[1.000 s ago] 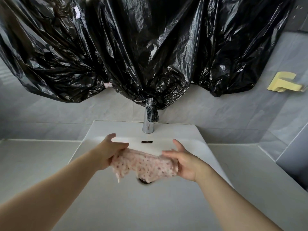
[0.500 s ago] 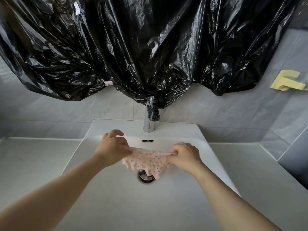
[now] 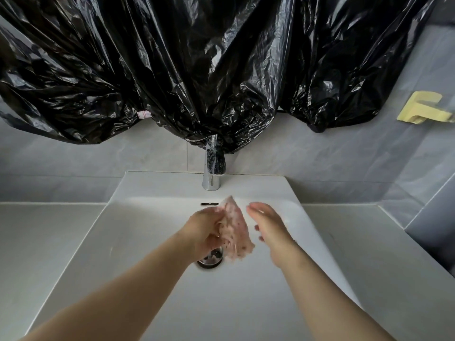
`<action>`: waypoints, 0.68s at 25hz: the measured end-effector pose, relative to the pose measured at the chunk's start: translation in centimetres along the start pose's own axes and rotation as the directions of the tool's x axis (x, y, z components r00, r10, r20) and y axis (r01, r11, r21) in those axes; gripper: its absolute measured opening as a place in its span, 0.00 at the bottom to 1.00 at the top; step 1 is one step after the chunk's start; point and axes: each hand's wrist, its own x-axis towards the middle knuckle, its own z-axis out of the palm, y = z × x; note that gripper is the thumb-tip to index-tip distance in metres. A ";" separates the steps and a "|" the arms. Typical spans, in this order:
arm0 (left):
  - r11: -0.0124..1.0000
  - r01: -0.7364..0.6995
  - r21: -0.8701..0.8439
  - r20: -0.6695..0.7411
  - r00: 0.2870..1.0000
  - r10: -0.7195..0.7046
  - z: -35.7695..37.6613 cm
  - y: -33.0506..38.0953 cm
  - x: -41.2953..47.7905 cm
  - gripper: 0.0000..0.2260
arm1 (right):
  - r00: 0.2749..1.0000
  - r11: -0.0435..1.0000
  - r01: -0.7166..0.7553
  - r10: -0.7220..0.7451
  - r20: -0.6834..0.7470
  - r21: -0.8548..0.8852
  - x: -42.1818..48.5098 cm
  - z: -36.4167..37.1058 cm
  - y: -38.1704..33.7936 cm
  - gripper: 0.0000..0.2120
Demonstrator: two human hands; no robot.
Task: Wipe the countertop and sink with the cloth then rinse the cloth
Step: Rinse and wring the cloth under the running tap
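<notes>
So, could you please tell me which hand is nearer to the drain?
Left. The left hand holds the cloth directly above the drain; the right hand is open, off to its right.

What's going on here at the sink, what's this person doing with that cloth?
A person stands over a white sink, holding a pink speckled cloth bunched in the left hand just above the drain. The right hand is open beside the cloth, not gripping it. No water can be seen running from the faucet. Black plastic sheeting hangs over the wall behind.
</notes>
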 end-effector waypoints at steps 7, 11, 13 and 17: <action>0.801 -0.038 0.597 -0.210 0.956 0.202 2.1 2.4 5.9 0.05 | 0.978 1.000 0.014 -0.009 -0.210 0.022 4.8 -2.6 0.2 0.15; 0.663 -0.145 0.734 -0.218 0.875 0.432 4.5 3.9 10.0 0.15 | 0.829 0.905 0.263 -0.389 -0.402 -0.335 9.7 -3.3 -2.2 0.09; 0.267 -0.072 0.961 -0.080 0.851 0.519 5.2 3.6 11.3 0.18 | 0.851 0.693 0.132 -0.446 -0.278 -0.709 11.6 -3.5 -1.8 0.19; -0.310 -0.108 0.944 0.258 0.831 0.494 3.3 0.5 13.1 0.18 | 0.879 0.407 0.223 -0.476 0.002 -0.886 12.3 -2.3 0.4 0.19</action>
